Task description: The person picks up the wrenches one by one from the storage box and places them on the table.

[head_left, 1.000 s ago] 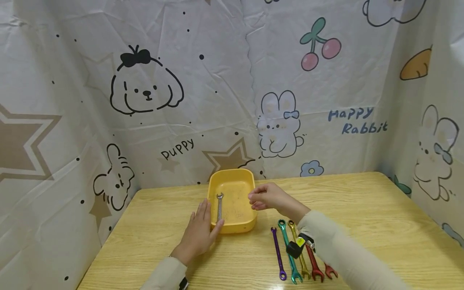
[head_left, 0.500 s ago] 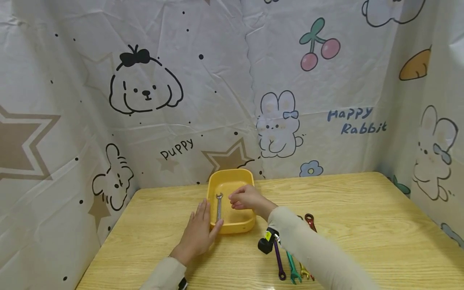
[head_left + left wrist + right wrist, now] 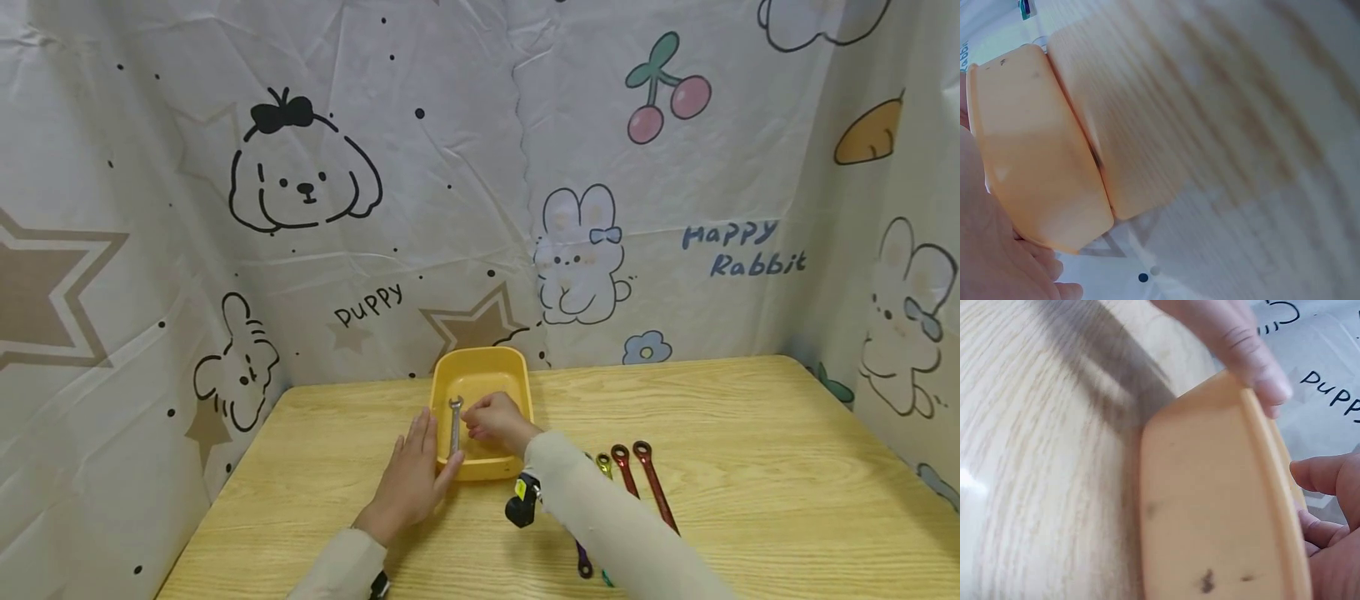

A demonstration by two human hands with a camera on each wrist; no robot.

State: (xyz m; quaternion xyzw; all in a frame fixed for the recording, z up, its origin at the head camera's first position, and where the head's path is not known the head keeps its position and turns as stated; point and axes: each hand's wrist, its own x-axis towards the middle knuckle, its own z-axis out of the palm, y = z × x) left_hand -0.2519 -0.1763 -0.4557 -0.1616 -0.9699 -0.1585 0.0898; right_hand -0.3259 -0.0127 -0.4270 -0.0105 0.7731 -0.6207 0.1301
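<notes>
A silver wrench (image 3: 454, 433) lies lengthwise along the left side of a yellow plastic bin (image 3: 482, 471), its open end toward the far wall. My left hand (image 3: 405, 479) rests against the bin's left side with straight fingers, the thumb over the near rim. Inside the bin, my right hand (image 3: 498, 419) has its bent fingertips right beside the wrench's upper shaft. In the right wrist view, a gap shows between the thumb and fingers of that right hand (image 3: 1335, 494), while the bin wall hides the wrench. The left wrist view shows the bin's outer wall (image 3: 1041, 150).
Right of the bin, several coloured wrenches lie side by side, partly under my right sleeve: a purple wrench (image 3: 584, 562), a gold wrench (image 3: 603, 463) and a red wrench (image 3: 656, 483) among them. A printed cloth (image 3: 465, 167) hangs behind the wooden table (image 3: 735, 433).
My right hand has moved left from beyond the bin's right rim into the bin, up to the silver wrench. The left hand, bin and wrench have stayed put.
</notes>
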